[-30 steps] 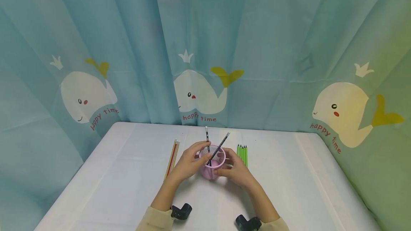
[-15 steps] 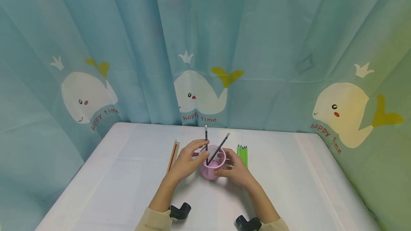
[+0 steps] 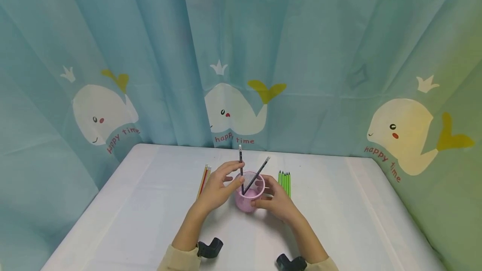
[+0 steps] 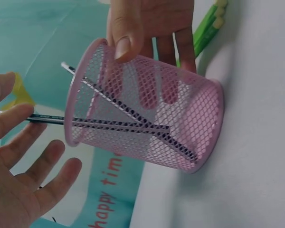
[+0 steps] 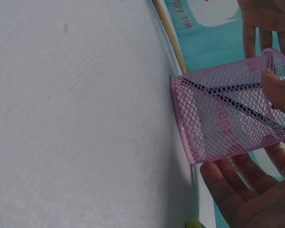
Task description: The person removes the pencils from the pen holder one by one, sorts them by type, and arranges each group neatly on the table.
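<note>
A pink mesh pen cup (image 3: 246, 205) stands upright on the table, and my right hand (image 3: 281, 205) holds it from the right, thumb in front and fingers round the far side. Two dark patterned pencils with white eraser ends stand in it. Between the thumb and fingers of my left hand (image 3: 215, 189) is the upper part of the nearly upright pencil (image 4: 54, 120); through the mesh its lower end shows off the cup's floor. The second pencil (image 3: 263, 164) leans right against the rim, its foot near the bottom.
Several green pencils (image 3: 285, 183) lie side by side just right of the cup, partly behind my right hand. Yellow and red pencils (image 3: 203, 181) lie left of my left hand. A whale-printed curtain (image 3: 320, 53) hangs behind the white table (image 3: 132, 221).
The pencil in my left hand has risen slightly and shifted left, becoming more upright. My left hand has moved a little up with it. The right hand and cup stay nearly in place.
</note>
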Available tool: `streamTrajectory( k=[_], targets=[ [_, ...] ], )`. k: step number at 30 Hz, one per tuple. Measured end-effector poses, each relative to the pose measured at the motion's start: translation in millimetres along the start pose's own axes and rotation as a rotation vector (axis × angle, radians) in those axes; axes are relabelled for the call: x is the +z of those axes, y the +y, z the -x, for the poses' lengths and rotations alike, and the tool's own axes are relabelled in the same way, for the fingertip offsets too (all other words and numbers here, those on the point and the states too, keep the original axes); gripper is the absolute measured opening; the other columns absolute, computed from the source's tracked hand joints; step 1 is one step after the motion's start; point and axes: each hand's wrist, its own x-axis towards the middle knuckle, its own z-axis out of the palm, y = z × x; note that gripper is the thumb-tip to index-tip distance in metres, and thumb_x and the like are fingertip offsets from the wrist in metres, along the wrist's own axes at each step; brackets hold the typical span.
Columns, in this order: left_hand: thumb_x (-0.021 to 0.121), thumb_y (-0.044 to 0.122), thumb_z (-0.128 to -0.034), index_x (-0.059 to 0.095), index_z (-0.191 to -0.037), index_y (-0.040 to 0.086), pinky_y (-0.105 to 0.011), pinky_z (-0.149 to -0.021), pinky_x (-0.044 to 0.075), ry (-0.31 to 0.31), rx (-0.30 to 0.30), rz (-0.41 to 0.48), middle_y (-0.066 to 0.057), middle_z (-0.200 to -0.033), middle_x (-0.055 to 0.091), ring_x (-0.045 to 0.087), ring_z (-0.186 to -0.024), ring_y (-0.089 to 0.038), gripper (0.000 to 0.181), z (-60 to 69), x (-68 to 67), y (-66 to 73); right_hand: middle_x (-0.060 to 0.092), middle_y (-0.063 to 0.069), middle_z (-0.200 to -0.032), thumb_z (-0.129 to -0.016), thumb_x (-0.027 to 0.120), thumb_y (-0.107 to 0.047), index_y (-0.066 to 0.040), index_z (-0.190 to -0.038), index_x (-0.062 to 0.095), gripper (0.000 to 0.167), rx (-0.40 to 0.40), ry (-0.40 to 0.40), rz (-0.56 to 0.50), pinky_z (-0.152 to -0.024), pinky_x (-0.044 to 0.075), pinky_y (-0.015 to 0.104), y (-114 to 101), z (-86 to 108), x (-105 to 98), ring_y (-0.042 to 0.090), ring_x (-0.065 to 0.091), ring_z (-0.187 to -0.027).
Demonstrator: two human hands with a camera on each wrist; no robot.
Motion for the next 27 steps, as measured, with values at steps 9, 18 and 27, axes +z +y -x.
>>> streamTrajectory(
  k=[9,18,27],
  targets=[
    [0.066,0.024,-0.0968,0.060,-0.136,0.010,-0.041,-0.097,0.056,0.061,0.024,-0.014,-0.006,-0.140,0.057,0.057,-0.126,-0.027,0.042,0.4,-9.9,0.5,0.059,0.018,-0.134,-0.071,0.088,-0.009,-0.012,-0.137,0.053,0.076,-0.005,-0.004,-0.011,-0.104,0.051,0.050,1,-1.6,0,0.037,0.058,-0.122],
    [0.068,0.023,-0.0958,0.059,-0.136,0.012,-0.037,-0.096,0.057,0.095,0.043,-0.003,-0.006,-0.138,0.058,0.058,-0.125,-0.028,0.043,1.2,-16.9,2.4,0.060,0.018,-0.133,-0.070,0.088,-0.008,-0.011,-0.136,0.053,0.075,-0.019,0.003,0.009,-0.102,0.052,0.047,4,-2.3,0,0.038,0.059,-0.120],
    [0.067,0.023,-0.0963,0.057,-0.138,0.014,-0.036,-0.096,0.057,0.118,0.043,0.006,-0.005,-0.138,0.058,0.060,-0.123,-0.025,0.044,1.7,-17.4,3.4,0.060,0.016,-0.133,-0.071,0.088,-0.008,-0.013,-0.136,0.054,0.074,-0.009,0.006,0.006,-0.103,0.051,0.048,4,-1.9,0,0.037,0.058,-0.122]
  ],
)
